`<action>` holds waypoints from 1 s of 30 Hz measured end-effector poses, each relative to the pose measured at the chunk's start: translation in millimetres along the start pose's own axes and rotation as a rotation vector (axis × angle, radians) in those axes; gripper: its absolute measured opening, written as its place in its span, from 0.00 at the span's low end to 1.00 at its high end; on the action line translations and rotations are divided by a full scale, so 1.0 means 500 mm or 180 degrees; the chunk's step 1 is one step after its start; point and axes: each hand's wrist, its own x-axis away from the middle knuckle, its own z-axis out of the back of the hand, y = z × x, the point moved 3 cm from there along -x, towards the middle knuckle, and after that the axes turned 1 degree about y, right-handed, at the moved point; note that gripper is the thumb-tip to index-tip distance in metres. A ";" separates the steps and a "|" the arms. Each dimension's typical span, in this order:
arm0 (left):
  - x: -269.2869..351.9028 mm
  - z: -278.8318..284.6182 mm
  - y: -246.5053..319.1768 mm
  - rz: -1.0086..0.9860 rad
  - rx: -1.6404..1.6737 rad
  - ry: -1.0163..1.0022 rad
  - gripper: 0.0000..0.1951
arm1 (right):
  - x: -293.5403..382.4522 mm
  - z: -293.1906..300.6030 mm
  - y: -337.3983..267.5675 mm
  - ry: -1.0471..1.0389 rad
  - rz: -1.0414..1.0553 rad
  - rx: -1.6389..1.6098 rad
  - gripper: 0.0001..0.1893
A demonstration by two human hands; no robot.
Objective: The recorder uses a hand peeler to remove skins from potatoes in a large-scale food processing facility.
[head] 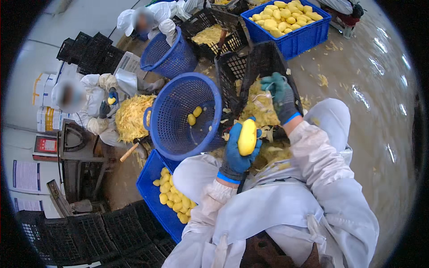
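Observation:
My left hand [238, 152], in a blue-coated work glove, grips a peeled yellow potato [247, 137] upright over my lap. A few dark spots mark the potato's upper end. Further right, my right hand [277, 90], also gloved, is raised over a black plastic crate [268, 55] full of yellow peelings [256, 109]. Its fingers are curled around a small pale hand tool [263, 96], perhaps a peeler; motion blur hides its shape. To the left stands a blue perforated basket [177, 134] with two peeled potatoes [194, 115] and small scraps inside.
By my left knee a blue crate [147, 177] holds many peeled potatoes [176, 197]. Another full blue crate [291, 47] stands at upper right. Two co-workers in white [97, 100] [167, 16] sit beyond the baskets. Peelings litter the wet floor [362, 110]. Black crates [90, 234] line the lower left.

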 end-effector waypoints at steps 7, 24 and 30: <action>-0.015 -0.007 0.023 -0.1181 -0.2628 -0.0056 0.35 | 0.167 -0.113 0.044 -0.1205 -0.0005 0.0814 0.15; -0.008 -0.006 0.006 0.2019 0.2276 0.0431 0.26 | 0.122 -0.128 0.024 -0.0818 -0.0130 -0.0253 0.15; -0.007 0.002 0.025 0.1829 0.1784 0.0393 0.25 | 0.048 -0.079 -0.008 -0.0566 -0.0205 -0.0180 0.20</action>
